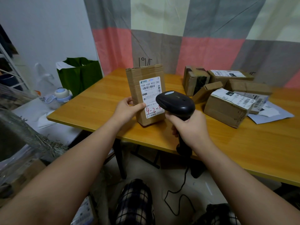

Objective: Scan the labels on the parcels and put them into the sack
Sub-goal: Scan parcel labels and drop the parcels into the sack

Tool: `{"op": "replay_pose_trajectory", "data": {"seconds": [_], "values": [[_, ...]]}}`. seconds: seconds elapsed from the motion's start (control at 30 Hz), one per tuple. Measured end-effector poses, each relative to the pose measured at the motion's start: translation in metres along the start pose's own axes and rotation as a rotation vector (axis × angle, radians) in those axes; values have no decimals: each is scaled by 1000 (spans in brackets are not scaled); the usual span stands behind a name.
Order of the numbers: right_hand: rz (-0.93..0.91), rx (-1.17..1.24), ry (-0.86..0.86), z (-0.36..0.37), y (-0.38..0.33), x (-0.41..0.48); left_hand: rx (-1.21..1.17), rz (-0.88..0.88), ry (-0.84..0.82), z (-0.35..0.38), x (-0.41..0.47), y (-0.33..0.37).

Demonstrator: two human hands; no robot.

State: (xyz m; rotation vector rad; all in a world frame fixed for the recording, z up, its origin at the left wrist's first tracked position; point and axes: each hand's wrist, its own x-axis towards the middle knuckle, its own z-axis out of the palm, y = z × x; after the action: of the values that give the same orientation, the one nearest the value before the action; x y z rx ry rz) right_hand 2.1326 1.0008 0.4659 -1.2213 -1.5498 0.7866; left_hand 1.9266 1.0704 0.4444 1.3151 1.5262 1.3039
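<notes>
A tall cardboard parcel (144, 88) stands upright on the wooden table (97, 103), its white label (150, 90) facing me. My left hand (128, 110) grips its lower left edge, thumb on the label. My right hand (190, 129) holds a black barcode scanner (176, 103) by the handle, its head in front of the label's lower right part. Several more cardboard parcels (227, 108) lie in a heap at the right of the table. A woven grey sack (21, 135) hangs open at the left edge of view.
A green bag (81, 75) stands left of the table, with a bottle (62, 95) on a white surface beside it. A patterned curtain (194, 38) hangs behind. The scanner's black cable (177, 198) trails on the floor under the table. My knees are below.
</notes>
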Motion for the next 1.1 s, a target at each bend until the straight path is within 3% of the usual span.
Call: {"op": "replay_pose_trajectory", "data": {"seconds": [0.67,0.93,1.1], "values": [[30,31,-73,1,-4,-7,32,7,42,0,-11,-3],[82,120,-388,62,-3,-33,-84,-13,473,-69,-123,-19],[78,130,-629,119,-6,-70,228,-171,718,-135,-214,-43]]}}
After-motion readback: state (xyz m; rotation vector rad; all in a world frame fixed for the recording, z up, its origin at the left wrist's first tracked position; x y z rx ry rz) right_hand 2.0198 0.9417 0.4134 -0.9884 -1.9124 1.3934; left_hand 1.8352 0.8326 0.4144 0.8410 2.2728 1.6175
